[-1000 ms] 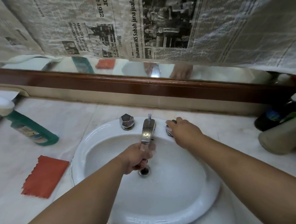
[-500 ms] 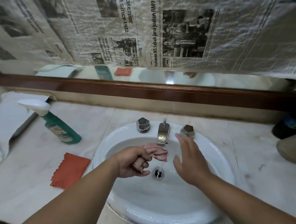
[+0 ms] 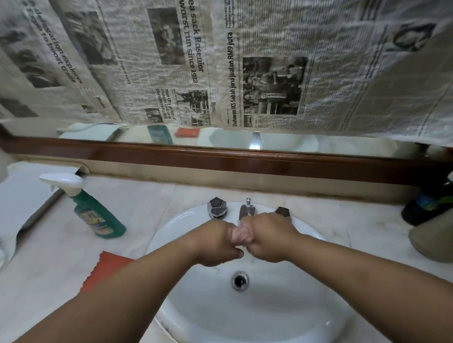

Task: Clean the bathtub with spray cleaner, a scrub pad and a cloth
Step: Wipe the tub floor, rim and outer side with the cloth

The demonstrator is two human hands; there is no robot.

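Head view: the left hand [image 3: 216, 243] and right hand [image 3: 269, 239] both curl tightly round a small pink cloth [image 3: 239, 233], bunched between them over the white round basin [image 3: 277, 331], just below the chrome spout [image 3: 247, 211]. A slack grip could drop the cloth into the basin. The left forearm, close above the orange scrub pad [image 3: 102, 269] on the marble table [image 3: 42, 306], could knock it away from the green spray bottle [image 3: 97, 214].

Your one head-worn wide-angle camera looks forward and steeply down onto the sink [image 3: 237, 342], close above its basin, and faces the mirror strip [image 3: 326, 145] and the newspaper [image 3: 331, 58] hung over it.
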